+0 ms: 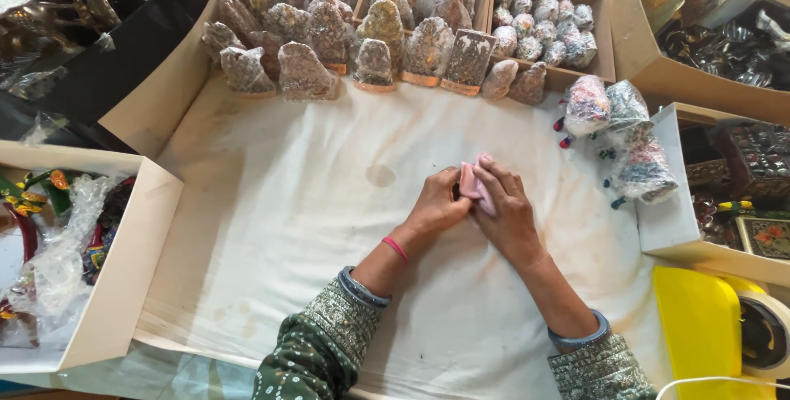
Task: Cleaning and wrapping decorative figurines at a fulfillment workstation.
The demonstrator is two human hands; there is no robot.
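Note:
Both my hands meet over the middle of a stained white cloth [313,235]. My right hand [508,212] is closed around a small pink object [471,178], whose rounded top pokes out above my fingers. My left hand [439,202] presses against the same pink object from the left, fingers curled on it. What the object is stays unclear, since my fingers cover most of it. A pink band sits on my left wrist, and both sleeves are green and patterned.
Several plastic-wrapped figurines [329,34] stand along the cloth's far edge, with cardboard boxes [547,30] of wrapped pieces behind. Three wrapped colourful items [617,132] lie at the right. An open box [123,260] sits left; a yellow sheet [699,330] and tape roll [769,330] right.

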